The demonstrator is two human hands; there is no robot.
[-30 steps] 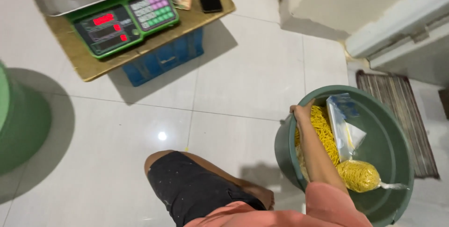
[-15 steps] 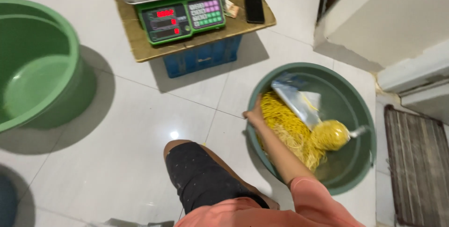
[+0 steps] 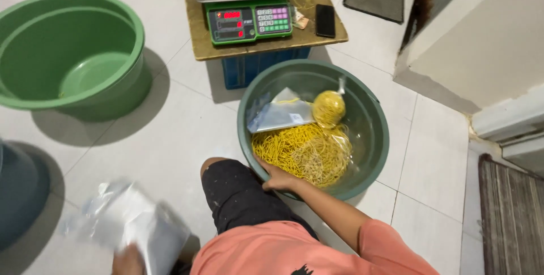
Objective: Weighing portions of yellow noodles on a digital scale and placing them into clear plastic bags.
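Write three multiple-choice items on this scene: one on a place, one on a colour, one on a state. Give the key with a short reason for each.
1. Where does the right hand rest?
A. On the near rim of the dark green basin
B. On the weighing scale
C. Inside the light green tub

2. What colour are the noodles loose in the basin?
A. White
B. Yellow
C. Brown

3. What state is the light green tub in?
A. Full of noodles
B. Upside down
C. Upright and empty

Key: 1 A, the fingers sit on the basin's near edge beside the noodle heap. 2 B, the strands are bright yellow. 3 C, its bare bottom shows, opening upward.

The left hand grips a clear plastic bag, blurred, at the lower left.
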